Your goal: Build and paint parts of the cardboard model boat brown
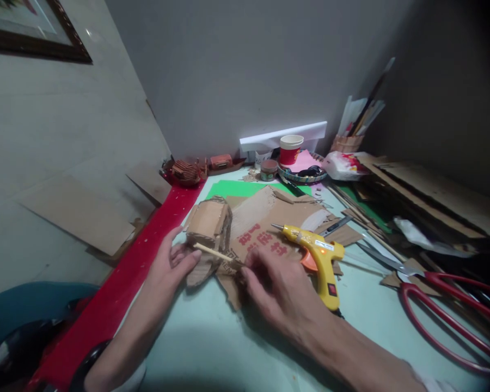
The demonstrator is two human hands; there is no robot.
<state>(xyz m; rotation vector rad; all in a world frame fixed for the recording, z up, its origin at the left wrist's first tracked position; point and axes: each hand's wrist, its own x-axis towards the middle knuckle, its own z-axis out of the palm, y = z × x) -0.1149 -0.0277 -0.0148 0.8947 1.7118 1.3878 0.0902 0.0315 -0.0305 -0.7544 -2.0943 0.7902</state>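
Note:
A small cardboard boat model with a curved cabin roof lies on the table in front of me. My left hand grips its left edge, with the fingers curled and the thumb on the near side. In my right hand, a thin pale wooden stick is pinched between thumb and fingers. The stick crosses over the boat's deck below the cabin, and its far tip comes close to my left thumb. Whether the stick touches the deck I cannot tell. A yellow hot glue gun lies just right of my right hand.
Under the boat spreads a torn cardboard sheet with red print. To the right lie large red-handled scissors, a utility knife and cardboard scraps. A paper cup and reddish model boats stand along the back wall.

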